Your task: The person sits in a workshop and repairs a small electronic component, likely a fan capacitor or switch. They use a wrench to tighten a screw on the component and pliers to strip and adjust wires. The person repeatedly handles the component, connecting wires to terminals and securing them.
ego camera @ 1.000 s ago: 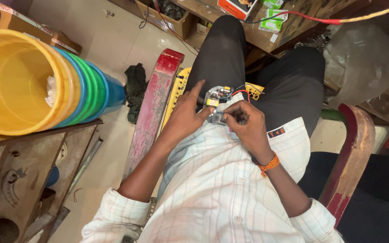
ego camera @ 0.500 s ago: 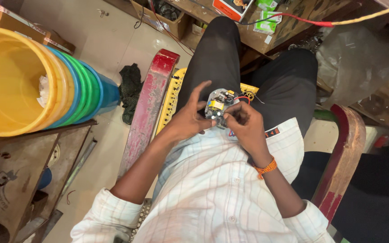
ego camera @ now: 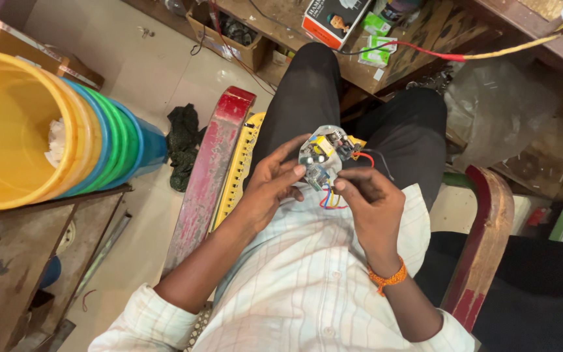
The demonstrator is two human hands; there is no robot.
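**Two hands hold a small round circuit board over the lap**

Seen from above, a seated person holds a small round circuit board [ego camera: 322, 161] between both hands, above the lap. The left hand [ego camera: 270, 184] cups the board from its left side, fingers curled behind it and the thumb pressed on its lower left edge, so this hand is closed on the board. The right hand [ego camera: 371, 199] sits just below and to the right of the board; its thumb and forefinger meet at the board's lower right edge, gripping it there. The board's face, turned up toward the camera, carries a yellow block component and several small silver and dark parts.

Directly beneath the grip, a short bundle of red, blue and yellow wires [ego camera: 331, 199] hangs from the board between the two hands. To the right of the grip, a red and a black wire [ego camera: 371, 157] curve away from the board's upper right edge, over the thigh. An orange thread band [ego camera: 388, 278] circles the right wrist, well below the grip.

Behind the board are the person's dark trousers [ego camera: 333, 91]; below the hands, a pale checked shirt [ego camera: 307, 287]. Left of the left hand, a red wooden chair arm [ego camera: 211, 169] runs alongside a yellow perforated strip [ego camera: 239, 173]. Far to the left lies a nested stack of yellow, green and blue buckets [ego camera: 53, 130] on its side. Right of the right hand is a second red chair arm [ego camera: 487, 228]. Beyond the knees, a cluttered wooden workbench [ego camera: 425, 49] holds boxes and loose cables.
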